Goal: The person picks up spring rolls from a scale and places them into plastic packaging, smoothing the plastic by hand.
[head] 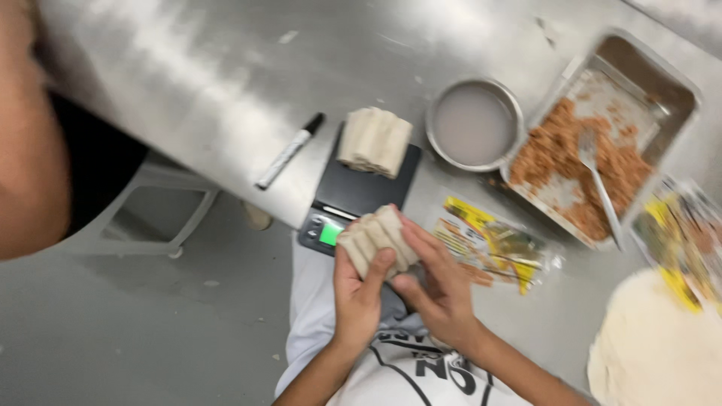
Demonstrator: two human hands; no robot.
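Note:
Both my hands hold a row of pale rolled wrappers [376, 239] just in front of the table edge. My left hand [357, 293] grips the rolls from below, thumb on top. My right hand [436, 282] presses on them from the right side. Beyond them a small black kitchen scale [353, 192] with a lit green display sits on the steel table [226, 75]. A second stack of rolled wrappers [374, 140] rests on the scale's platform.
A black-and-white marker [289, 150] lies left of the scale. A round metal bowl of cloudy liquid [474, 124], a metal tray of brown minced filling [602, 143] with a fork [598, 180], yellow plastic packets [492, 244], and a stack of round wrappers [654, 346] are to the right.

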